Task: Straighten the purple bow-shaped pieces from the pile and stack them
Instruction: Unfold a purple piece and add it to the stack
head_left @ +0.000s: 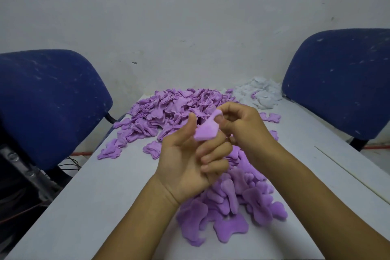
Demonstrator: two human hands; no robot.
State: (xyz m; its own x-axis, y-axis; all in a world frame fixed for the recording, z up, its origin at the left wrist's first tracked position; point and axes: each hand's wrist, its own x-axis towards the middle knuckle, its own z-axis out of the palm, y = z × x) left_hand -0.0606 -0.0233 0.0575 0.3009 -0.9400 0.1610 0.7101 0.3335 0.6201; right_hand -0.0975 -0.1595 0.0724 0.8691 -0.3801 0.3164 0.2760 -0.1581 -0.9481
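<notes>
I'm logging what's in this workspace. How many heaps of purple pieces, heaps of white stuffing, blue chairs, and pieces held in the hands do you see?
Heaps of purple pieces: 2, the far pile and the near heap
Heaps of white stuffing: 1
Blue chairs: 2, the left chair and the right chair
Pieces held: 1, the held piece between the left hand and right hand
Total: 6

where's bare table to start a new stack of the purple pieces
Bare table lies on the near left, between the left edge and the near heap, below the left hand. Another bare strip runs along the right side, past the right hand. Crowded: the far pile, the white scraps, and the loose pieces between.
</notes>
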